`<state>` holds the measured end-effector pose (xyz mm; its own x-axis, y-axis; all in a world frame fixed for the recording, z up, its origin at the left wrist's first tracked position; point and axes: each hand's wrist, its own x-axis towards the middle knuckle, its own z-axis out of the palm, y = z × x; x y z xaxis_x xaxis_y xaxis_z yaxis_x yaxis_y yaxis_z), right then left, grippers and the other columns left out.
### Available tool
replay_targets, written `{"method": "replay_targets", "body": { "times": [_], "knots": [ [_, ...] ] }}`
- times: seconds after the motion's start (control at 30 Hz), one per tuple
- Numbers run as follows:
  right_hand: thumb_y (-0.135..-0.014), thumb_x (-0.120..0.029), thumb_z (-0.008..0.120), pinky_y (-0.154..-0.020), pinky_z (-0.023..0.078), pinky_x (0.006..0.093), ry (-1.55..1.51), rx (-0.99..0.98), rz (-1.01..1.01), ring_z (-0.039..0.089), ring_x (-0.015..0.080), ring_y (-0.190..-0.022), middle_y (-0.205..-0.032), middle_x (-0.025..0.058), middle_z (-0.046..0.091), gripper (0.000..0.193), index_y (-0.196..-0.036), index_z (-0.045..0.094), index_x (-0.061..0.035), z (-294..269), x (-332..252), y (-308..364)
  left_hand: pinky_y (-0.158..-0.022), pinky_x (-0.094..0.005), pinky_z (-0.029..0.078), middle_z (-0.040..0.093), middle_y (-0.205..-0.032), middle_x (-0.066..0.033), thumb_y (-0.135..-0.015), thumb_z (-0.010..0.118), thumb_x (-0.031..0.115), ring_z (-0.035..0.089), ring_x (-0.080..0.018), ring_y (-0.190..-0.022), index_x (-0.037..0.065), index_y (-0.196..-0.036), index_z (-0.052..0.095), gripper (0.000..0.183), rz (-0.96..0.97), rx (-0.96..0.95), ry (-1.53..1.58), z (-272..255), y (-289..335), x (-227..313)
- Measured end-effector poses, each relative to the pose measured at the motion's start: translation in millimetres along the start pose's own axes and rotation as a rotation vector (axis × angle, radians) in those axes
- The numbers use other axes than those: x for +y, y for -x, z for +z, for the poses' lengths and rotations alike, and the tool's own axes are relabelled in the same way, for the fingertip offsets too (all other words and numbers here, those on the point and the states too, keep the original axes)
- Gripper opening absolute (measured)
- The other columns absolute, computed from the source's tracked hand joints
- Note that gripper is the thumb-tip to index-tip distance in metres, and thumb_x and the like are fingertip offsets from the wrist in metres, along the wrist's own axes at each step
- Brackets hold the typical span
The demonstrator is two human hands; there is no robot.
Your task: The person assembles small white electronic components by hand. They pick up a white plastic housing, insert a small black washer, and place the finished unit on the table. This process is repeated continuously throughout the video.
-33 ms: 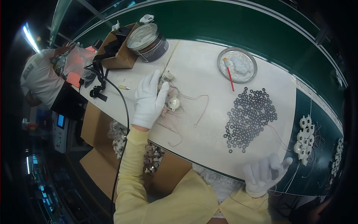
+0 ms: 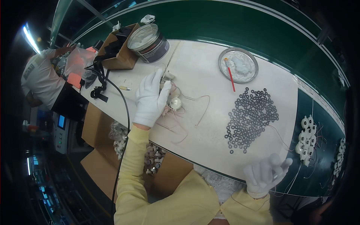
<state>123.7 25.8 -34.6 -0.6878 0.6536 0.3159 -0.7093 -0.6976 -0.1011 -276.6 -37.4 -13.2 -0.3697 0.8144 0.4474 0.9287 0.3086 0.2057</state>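
Observation:
My left hand (image 2: 150, 98), in a white glove, rests at a small cluster of wired parts with its fingers stretched out and thumb apart. Beside the thumb lies a round cream-coloured motor-like part (image 2: 175, 103), and near the fingertips sits a smaller pale part (image 2: 169, 75). Thin pinkish wires trail from them across the white tabletop. My right hand (image 2: 262, 177), also gloved, hovers at the near edge with its fingers curled. Its fingertips are blurred around a small greyish thing too unclear to name. A thin wire hangs below that hand.
Many dark rings (image 2: 251, 118) spread over the white table (image 2: 195, 150). Behind them stands a metal dish (image 2: 256, 71) of white paste with a red-handled brush (image 2: 231, 78). More cream parts (image 2: 306, 140) lie right. A tub (image 2: 153, 50), cutter (image 2: 124, 88), black cable (image 2: 125, 105) and carton (image 2: 172, 172) are left.
The fingers of my right hand have shifted slightly. Wires near my left hand have moved a little, and the small pale part there has tilted.

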Motion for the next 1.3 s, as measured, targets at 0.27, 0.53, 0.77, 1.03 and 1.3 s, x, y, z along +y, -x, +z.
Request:
{"method": "replay_targets", "body": {
  "times": [0.27, 0.53, 0.77, 1.03, 1.3],
  "knots": [
    [-0.109, -0.037, 0.048, -0.067, 0.041, 0.0332, 0.017, 0.079, -0.086, 0.053, 0.0158, -0.061, -0.149, 0.0189, 0.06, 0.06, -0.164, 0.036, -0.0145, -4, 3, 6, -0.108, -0.0502, 0.042, 0.065, -0.126, -0.0167, -0.102, 0.064, 0.035, 0.058, -0.0391, -0.122, 0.007, -0.143, 0.061, 0.049, 0.11, 0.055, 0.021, 13, -33, -2],
    [-0.1, -0.023, 0.048, -0.068, 0.047, 0.0343, 0.117, 0.266, 0.009, 0.059, 0.0202, -0.071, -0.158, 0.0234, 0.05, 0.076, -0.17, 0.021, -0.0182, 16, 17, 1, -0.11, -0.059, 0.037, 0.067, -0.101, -0.0034, -0.092, 0.075, 0.028, 0.061, -0.0287, -0.111, 0.018, -0.111, 0.077, 0.022, -0.035, 0.153, -0.258, -43, -8, 38],
    [-0.096, -0.02, 0.053, -0.078, 0.052, 0.0432, 0.054, 0.493, 0.246, 0.068, 0.0369, -0.095, -0.163, 0.0298, 0.041, 0.084, -0.171, 0.014, -0.0149, 15, 9, 13, -0.11, -0.0564, 0.038, 0.068, -0.112, -0.0054, -0.083, 0.083, 0.026, 0.058, -0.0368, -0.119, 0.017, -0.097, 0.078, 0.018, 0.286, 0.124, -0.263, -49, 9, 68],
    [-0.096, -0.002, 0.049, -0.091, 0.057, 0.0535, -0.062, 0.614, 0.321, 0.059, 0.0503, -0.131, -0.162, 0.0321, 0.04, 0.078, -0.168, 0.021, -0.0082, 48, -34, 36, -0.107, -0.0559, 0.042, 0.068, -0.121, -0.011, -0.09, 0.078, 0.027, 0.055, -0.041, -0.129, 0.01, -0.097, 0.076, 0.018, 0.159, 0.051, -0.293, -22, 21, 60],
    [-0.095, 0.001, 0.057, -0.081, 0.058, 0.0398, 1.764, 0.588, 0.26, 0.069, 0.0401, -0.109, -0.136, 0.0266, 0.064, 0.058, -0.152, 0.049, 0.0005, 62, -54, 24, -0.112, -0.0562, 0.04, 0.061, -0.136, -0.0127, -0.09, 0.08, 0.024, 0.049, -0.0451, -0.135, 0.011, -0.12, 0.074, 0.033, 0.089, 0.098, -0.231, -19, 45, 71]
  ]
}}
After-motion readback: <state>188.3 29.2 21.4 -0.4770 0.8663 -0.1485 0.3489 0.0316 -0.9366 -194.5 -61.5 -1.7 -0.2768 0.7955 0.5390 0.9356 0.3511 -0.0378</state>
